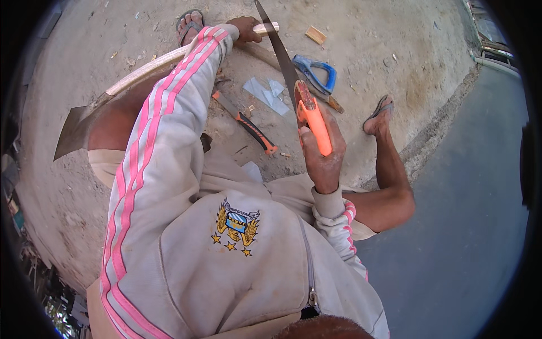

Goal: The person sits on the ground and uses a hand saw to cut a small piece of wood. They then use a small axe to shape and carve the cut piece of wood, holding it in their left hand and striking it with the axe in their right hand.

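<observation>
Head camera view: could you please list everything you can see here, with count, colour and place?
handsaw: 1, orange handle, grey blade, in the right hand, blade on the wooden handle's end
wooden handle: 1, pale, long, curved, across upper left
metal blade: 1, grey-brown, at the wooden handle's left end
second saw: 1, blue handle, on the ground right of the handsaw
knife: 1, black-and-orange handle, on the ground at centre
wood offcut: 1, tan, top centre
sandy ground: pale brown
flip-flops: 2, grey, on the feet
left hand: grips the wooden handle's end
right hand: grips the handsaw
</observation>
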Tool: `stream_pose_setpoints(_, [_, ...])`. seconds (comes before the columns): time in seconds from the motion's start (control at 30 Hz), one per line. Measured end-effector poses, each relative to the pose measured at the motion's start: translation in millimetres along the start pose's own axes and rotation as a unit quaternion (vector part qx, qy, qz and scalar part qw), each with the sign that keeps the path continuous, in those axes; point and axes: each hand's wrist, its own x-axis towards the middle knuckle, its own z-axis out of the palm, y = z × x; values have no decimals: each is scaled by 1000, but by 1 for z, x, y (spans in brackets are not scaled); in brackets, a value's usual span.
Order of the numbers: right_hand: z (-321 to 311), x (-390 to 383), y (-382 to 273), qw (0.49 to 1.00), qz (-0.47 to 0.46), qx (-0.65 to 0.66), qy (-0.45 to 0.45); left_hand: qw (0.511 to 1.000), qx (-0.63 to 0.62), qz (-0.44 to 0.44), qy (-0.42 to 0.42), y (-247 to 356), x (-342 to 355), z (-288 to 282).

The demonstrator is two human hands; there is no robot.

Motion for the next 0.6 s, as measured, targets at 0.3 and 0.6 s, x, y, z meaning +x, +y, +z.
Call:
stream_pose_setpoints(0.3, [-2, -48, -1, 994, -75, -80, 28, 999, 35, 30, 11, 6, 0, 6])
stream_pose_setpoints(0.6, [6, -24, 1, 999, -27, -35, 17, 1000, -15, 14, 0, 1, 11, 2])
